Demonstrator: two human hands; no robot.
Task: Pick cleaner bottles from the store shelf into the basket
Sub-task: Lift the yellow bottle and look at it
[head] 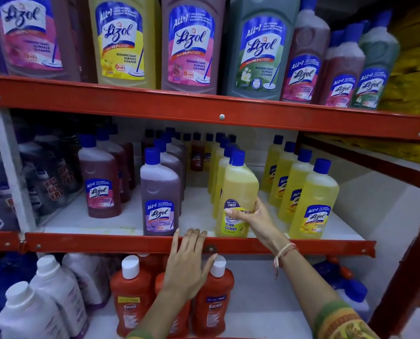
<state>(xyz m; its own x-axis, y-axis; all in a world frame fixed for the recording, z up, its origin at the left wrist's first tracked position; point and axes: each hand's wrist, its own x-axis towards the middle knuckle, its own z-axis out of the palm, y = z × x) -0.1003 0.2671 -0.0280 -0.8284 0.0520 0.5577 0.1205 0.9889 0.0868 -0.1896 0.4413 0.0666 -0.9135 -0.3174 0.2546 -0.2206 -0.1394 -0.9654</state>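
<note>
Yellow cleaner bottle [237, 192] stands centre frame at the middle shelf's front edge, right hand [251, 217] wrapped around its label (upright, still on the shelf). Left hand [188, 263] lies flat, fingers spread, on the red shelf rail [106, 243], lower centre.

right hand [249, 217] gripping yellow bottle [237, 192], red shelf [106, 242]

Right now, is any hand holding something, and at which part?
The right hand grips the yellow floor cleaner bottle around its lower body, at the label. The left hand holds nothing.
</note>
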